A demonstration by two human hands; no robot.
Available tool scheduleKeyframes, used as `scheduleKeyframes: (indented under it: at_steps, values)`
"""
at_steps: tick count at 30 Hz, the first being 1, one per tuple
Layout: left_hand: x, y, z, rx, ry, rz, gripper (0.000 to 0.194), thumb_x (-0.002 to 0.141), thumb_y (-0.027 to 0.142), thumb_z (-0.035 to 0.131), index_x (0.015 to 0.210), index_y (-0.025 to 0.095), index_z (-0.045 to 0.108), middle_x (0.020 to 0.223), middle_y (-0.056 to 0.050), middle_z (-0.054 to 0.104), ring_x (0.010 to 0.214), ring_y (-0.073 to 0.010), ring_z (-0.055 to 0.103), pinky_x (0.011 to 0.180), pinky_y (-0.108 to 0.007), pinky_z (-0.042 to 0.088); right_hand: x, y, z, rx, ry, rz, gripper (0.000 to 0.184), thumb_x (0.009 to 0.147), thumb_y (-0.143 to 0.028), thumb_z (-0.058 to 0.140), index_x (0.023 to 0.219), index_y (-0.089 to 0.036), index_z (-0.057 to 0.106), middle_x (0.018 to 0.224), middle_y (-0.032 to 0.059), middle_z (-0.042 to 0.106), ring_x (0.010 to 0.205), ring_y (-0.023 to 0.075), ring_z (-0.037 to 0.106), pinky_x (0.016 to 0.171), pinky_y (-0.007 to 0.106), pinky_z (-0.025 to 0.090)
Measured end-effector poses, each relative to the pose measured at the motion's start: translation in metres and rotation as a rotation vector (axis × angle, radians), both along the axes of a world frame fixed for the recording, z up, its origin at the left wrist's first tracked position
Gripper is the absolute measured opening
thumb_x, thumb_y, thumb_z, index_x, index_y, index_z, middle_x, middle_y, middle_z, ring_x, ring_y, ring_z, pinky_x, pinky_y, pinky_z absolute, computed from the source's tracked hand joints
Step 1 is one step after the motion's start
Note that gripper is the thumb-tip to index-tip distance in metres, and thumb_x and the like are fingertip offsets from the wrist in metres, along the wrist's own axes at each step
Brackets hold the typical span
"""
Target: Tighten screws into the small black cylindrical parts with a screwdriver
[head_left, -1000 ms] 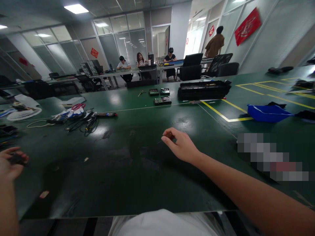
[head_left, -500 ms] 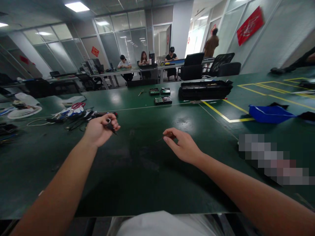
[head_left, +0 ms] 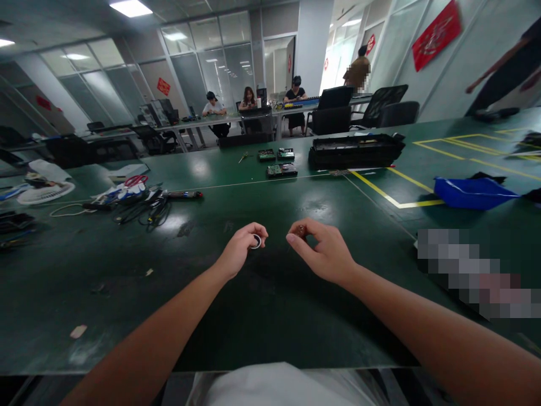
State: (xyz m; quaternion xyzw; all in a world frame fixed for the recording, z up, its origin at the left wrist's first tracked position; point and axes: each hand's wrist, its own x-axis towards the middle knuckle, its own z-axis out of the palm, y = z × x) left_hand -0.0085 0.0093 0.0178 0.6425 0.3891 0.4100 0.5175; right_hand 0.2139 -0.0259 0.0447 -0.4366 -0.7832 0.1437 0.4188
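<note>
Over the green table (head_left: 236, 327), my left hand (head_left: 239, 251) is closed around a small dark object (head_left: 256, 242) with a white-rimmed round end; most of it is hidden by the fingers. Just to its right, my right hand (head_left: 325, 251) pinches a small brown, shiny piece (head_left: 300, 230), possibly coiled wire, between thumb and fingers. A narrow gap separates the two hands, with fingertips facing each other.
Circuit-board devices (head_left: 282, 170) and a long black housing (head_left: 357, 151) lie further back. Cables (head_left: 154, 208) and red-handled scissors (head_left: 136, 180) are at left. On the right sits a blue bin (head_left: 475, 193). Several people are in the background.
My left hand has moved right with the dark object, close to my right hand. The right hand stays about where it was, still pinching the brown piece. A person has appeared at far right.
</note>
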Motion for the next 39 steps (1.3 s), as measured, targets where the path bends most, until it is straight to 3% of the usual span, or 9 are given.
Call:
scheduleKeyframes:
  at_steps: [3, 5, 9, 13, 23, 29, 34, 39]
  values:
    - [-0.004, -0.004, -0.001, 0.075, 0.109, -0.027, 0.040, 0.067, 0.015, 0.056, 0.107, 0.019, 0.056, 0.096, -0.003, 0.056, 0.089, -0.0189, 0.056, 0.082, -0.032, 0.044, 0.001, 0.000, -0.002, -0.024, 0.135, -0.018, 0.013, 0.094, -0.031, 0.058, 0.091, -0.021, 0.066, 0.078, 0.0013, 0.069, 0.071, 0.0167, 0.066, 0.067, 0.030, 0.050]
    - [-0.002, -0.006, -0.002, 0.126, 0.224, 0.022, 0.048, 0.066, 0.008, 0.057, 0.112, 0.019, 0.053, 0.101, -0.003, 0.056, 0.090, -0.0178, 0.056, 0.082, -0.031, 0.044, 0.002, 0.001, -0.003, -0.050, 0.258, -0.023, 0.012, 0.094, -0.032, 0.059, 0.096, -0.021, 0.065, 0.082, 0.0023, 0.072, 0.075, 0.0179, 0.069, 0.070, 0.032, 0.053]
    - [0.001, -0.006, -0.008, 0.156, 0.313, 0.107, 0.029, 0.079, 0.013, 0.061, 0.107, 0.018, 0.056, 0.101, -0.004, 0.060, 0.090, -0.0180, 0.058, 0.083, -0.032, 0.045, 0.002, 0.003, -0.007, -0.079, 0.384, -0.010, 0.019, 0.095, -0.036, 0.060, 0.107, -0.021, 0.064, 0.090, 0.0047, 0.075, 0.084, 0.0203, 0.073, 0.075, 0.035, 0.056]
    - [0.000, -0.002, -0.013, 0.137, 0.246, 0.081, 0.030, 0.079, 0.018, 0.071, 0.108, 0.019, 0.061, 0.105, -0.004, 0.066, 0.096, -0.0196, 0.063, 0.089, -0.034, 0.049, 0.001, 0.004, -0.008, -0.088, 0.325, 0.012, 0.019, 0.095, -0.035, 0.061, 0.107, -0.022, 0.064, 0.094, 0.0054, 0.076, 0.087, 0.0209, 0.073, 0.077, 0.036, 0.057]
    - [-0.003, 0.001, -0.016, 0.196, 0.288, 0.104, 0.040, 0.080, 0.018, 0.075, 0.119, 0.024, 0.069, 0.117, -0.005, 0.071, 0.109, -0.0231, 0.065, 0.104, -0.042, 0.047, 0.001, 0.006, -0.008, -0.100, 0.223, -0.021, 0.015, 0.096, -0.035, 0.057, 0.102, -0.023, 0.064, 0.093, 0.0040, 0.076, 0.085, 0.0206, 0.073, 0.077, 0.035, 0.055]
    - [-0.006, 0.003, -0.020, 0.256, 0.299, 0.090, 0.042, 0.082, 0.020, 0.075, 0.123, 0.026, 0.069, 0.122, -0.006, 0.069, 0.115, -0.0241, 0.063, 0.109, -0.043, 0.044, 0.000, 0.007, -0.005, -0.099, 0.194, -0.134, 0.018, 0.095, -0.037, 0.058, 0.096, -0.022, 0.066, 0.086, 0.0038, 0.075, 0.078, 0.0200, 0.070, 0.071, 0.033, 0.052]
    - [-0.005, 0.001, -0.017, 0.302, 0.330, 0.067, 0.041, 0.083, 0.021, 0.075, 0.123, 0.028, 0.070, 0.123, -0.004, 0.069, 0.118, -0.0227, 0.061, 0.111, -0.041, 0.042, 0.000, 0.010, -0.003, -0.133, 0.150, -0.216, 0.027, 0.093, -0.045, 0.061, 0.084, -0.021, 0.067, 0.073, 0.0020, 0.071, 0.066, 0.0172, 0.065, 0.059, 0.029, 0.045]
    - [-0.007, 0.002, -0.018, 0.330, 0.378, 0.061, 0.040, 0.083, 0.020, 0.074, 0.122, 0.028, 0.070, 0.124, -0.004, 0.069, 0.119, -0.0231, 0.061, 0.112, -0.041, 0.041, 0.003, 0.012, -0.004, -0.092, -0.047, -0.264, 0.054, 0.092, -0.059, 0.056, 0.054, -0.021, 0.055, 0.046, -0.0025, 0.049, 0.044, 0.0119, 0.046, 0.047, 0.028, 0.029]
